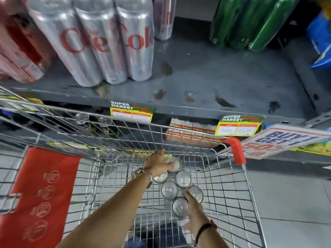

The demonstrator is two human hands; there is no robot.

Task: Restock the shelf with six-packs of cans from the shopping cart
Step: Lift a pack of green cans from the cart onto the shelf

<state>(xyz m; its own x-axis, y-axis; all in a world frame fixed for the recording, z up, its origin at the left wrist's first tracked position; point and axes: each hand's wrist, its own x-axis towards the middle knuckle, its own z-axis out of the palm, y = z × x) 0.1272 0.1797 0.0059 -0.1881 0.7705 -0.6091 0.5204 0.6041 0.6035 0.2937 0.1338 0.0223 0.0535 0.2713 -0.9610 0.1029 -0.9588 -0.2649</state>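
Observation:
A six-pack of silver cans (179,185) stands upright at the bottom of the wire shopping cart (232,176), tops facing me. My left hand (157,163) reaches down and lies over the far end of the pack, fingers on the farthest can. My right hand (193,212) presses against the near end, fingers spread over the two closest cans. The grey shelf (215,77) above the cart has a bare, stained stretch in its middle. A silver six-pack (100,43) with red lettering stands on the shelf's left part.
Red packs (19,51) stand at the shelf's far left, green can packs (250,22) at the back right, blue bags (320,42) at the right edge. Yellow price tags (131,113) hang on the shelf lip. A promotion sign (283,140) sticks out right of the cart's red corner (236,149).

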